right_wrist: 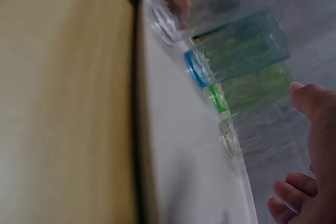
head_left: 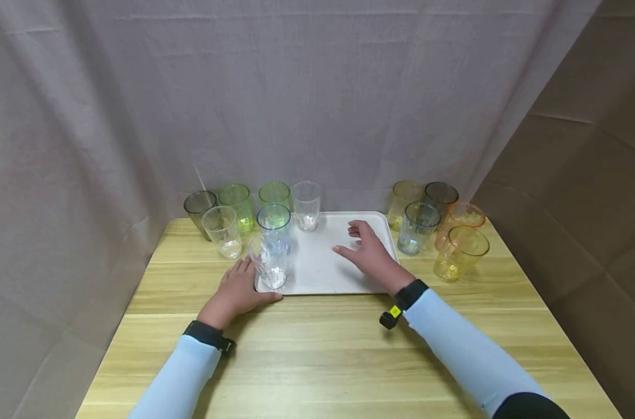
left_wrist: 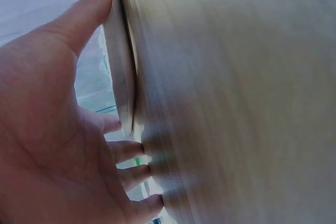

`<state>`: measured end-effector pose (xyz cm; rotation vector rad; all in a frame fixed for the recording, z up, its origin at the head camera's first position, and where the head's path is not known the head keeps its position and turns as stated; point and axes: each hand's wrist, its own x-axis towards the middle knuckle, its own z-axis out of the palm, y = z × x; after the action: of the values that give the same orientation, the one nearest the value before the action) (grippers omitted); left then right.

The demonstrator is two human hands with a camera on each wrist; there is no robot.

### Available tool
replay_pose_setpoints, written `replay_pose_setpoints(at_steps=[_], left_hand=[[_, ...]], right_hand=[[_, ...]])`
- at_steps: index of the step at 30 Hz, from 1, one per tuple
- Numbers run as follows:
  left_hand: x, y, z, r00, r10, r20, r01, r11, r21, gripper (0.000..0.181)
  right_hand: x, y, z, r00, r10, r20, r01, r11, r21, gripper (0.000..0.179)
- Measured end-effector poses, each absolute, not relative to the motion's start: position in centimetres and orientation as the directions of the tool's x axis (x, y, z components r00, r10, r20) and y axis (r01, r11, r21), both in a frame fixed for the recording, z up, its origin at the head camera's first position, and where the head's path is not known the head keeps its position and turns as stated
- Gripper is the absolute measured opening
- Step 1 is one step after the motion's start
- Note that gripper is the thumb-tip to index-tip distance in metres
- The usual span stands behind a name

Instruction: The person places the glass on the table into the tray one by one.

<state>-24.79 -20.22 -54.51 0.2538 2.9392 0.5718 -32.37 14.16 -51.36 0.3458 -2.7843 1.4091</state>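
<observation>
Four glasses (head_left: 275, 224) are ranged left on a tray (head_left: 338, 267). Its near-left corner is touched by the uncurled left grip (head_left: 237, 291); the right grip (head_left: 371, 251) is held above, unclosed.

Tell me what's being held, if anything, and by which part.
Nothing appears gripped. The left hand touches the tray at its near-left corner; the right hand hovers empty above it.

A pale yellow wood-grained table (head_left: 317, 361) occupies the lower frame; on it, at centre, lies a white rectangular tray (head_left: 317, 270); at centre-left stand three transparent tumblers (head_left: 238, 203), smoky, green and colourless; at centre-right, five transparent tumblers (head_left: 416, 231), amber, smoky, bluish, orange and yellow.
</observation>
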Motion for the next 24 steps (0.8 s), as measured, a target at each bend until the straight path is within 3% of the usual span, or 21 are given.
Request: replay_pose_setpoints(at_steps=[9, 19, 24], left_hand=[[-24.8, -20.2, -54.5, -0.975, 0.192, -0.110, 0.138, 0.916, 0.376, 0.129], [-24.8, -20.4, -54.7, -0.975, 0.194, -0.112, 0.138, 0.915, 0.380, 0.130], [-24.8, -20.4, -54.7, -0.973, 0.200, -0.117, 0.143, 0.916, 0.376, 0.131]], right_hand=[[-26.2, 19.6, -53.1, -0.976, -0.190, 0.105, -0.193, 0.539, -0.820, 0.086], [-24.4, 21.6, -53.2, -0.982, -0.128, 0.139, -0.187, 0.544, -0.818, 0.083], [-23.5, 24.0, -53.3, -0.988, -0.030, 0.149, -0.141, 0.554, -0.821, 0.079]])
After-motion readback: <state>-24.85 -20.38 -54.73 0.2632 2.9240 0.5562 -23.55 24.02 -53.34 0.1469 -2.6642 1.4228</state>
